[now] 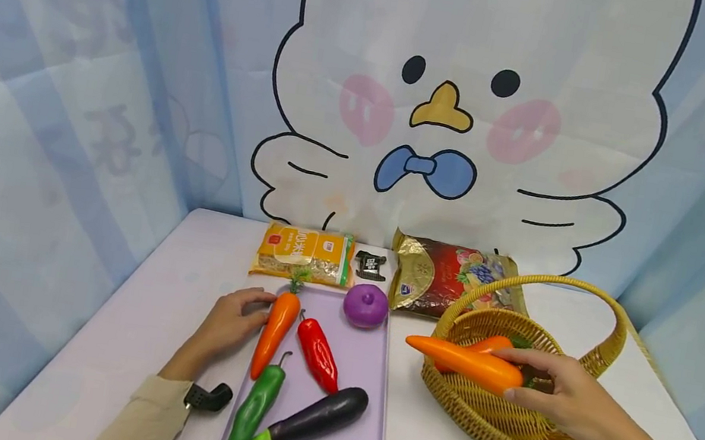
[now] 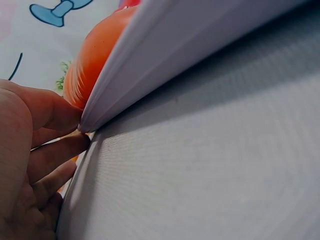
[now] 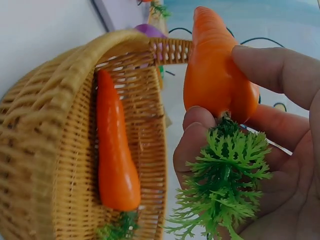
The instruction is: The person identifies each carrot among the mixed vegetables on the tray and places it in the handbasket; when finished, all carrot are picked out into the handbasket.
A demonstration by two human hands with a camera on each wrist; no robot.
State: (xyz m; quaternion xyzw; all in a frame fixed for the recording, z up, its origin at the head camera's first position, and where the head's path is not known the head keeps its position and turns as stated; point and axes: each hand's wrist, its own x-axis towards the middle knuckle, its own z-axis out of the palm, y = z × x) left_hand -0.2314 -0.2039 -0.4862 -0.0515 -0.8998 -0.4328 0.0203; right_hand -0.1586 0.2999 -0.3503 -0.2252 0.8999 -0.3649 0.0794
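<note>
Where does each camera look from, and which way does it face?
Head: worn on the head, facing forward and down at the tray and basket; left hand, right hand and sleeves show.
Left wrist: worn there, facing the left hand at the tray's rim; only that hand shows, partly.
Right wrist: worn there, facing the held carrot and the basket; only the right hand shows, partly.
Head and right wrist share the held carrot, the basket and a second carrot inside it.
</note>
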